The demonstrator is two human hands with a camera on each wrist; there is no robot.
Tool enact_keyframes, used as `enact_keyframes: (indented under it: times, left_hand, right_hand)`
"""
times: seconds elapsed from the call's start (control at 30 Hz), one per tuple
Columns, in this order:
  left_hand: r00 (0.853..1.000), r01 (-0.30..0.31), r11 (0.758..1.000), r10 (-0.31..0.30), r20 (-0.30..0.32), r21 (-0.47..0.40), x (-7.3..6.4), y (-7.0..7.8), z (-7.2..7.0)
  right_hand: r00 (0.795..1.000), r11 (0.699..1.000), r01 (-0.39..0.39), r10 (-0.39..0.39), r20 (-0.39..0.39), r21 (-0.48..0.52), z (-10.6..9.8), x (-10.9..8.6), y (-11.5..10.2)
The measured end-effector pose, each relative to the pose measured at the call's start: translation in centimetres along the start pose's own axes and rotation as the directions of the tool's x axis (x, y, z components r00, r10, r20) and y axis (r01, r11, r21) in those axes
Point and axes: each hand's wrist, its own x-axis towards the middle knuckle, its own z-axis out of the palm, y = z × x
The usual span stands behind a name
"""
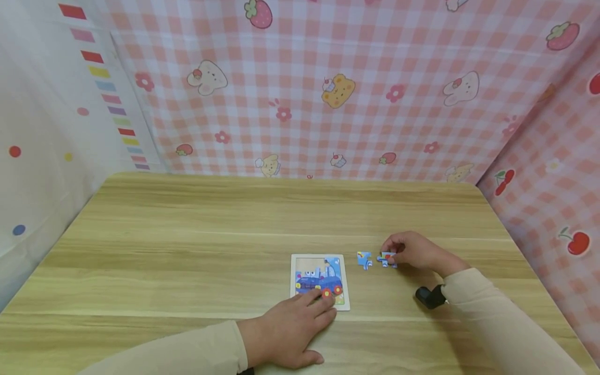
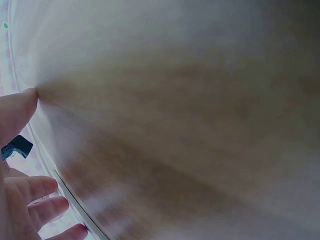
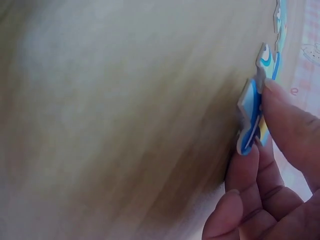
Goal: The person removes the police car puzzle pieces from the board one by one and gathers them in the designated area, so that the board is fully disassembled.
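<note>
A jigsaw board [image 1: 346,285] with a white border lies on the table, showing a blue cartoon vehicle with red and yellow wheels. Bare tan backing shows at its upper left. My left hand [image 1: 294,327] rests across the board's lower edge, fingers extended and thumb spread, covering part of the picture. To the right of the board, my right hand [image 1: 414,252] pinches a blue jigsaw piece [image 3: 254,102] between thumb and fingers, close over the tabletop. Another jigsaw piece [image 1: 363,258], blue with a touch of yellow, lies between the board and the right hand.
The wood-grain table [image 1: 187,250] reaches back to a pink checked cloth [image 1: 300,130] with cartoon prints. White dotted cloth [image 1: 37,172] hangs on the left, cherry-print cloth [image 1: 553,208] on the right. A black device [image 1: 429,297] sticks out at the right wrist.
</note>
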Motion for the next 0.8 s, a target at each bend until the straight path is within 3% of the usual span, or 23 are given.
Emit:
enact_keyframes:
  times: [0.63, 0.8]
  left_hand:
    - [1.0, -0.007, 1.0, 0.007, -0.001, -0.003, 0.0, 0.0, 0.0]
    - [1.0, -0.008, 1.0, 0.008, 0.0, -0.001, 0.0, 0.0, 0.0]
  right_hand:
    - [1.0, 0.999, 0.018, -0.018, 0.005, -0.042, 0.2, -0.1, -0.7]
    - [0.999, 0.994, 0.021, -0.025, -0.035, -0.105, 0.1, -0.2, -1.1]
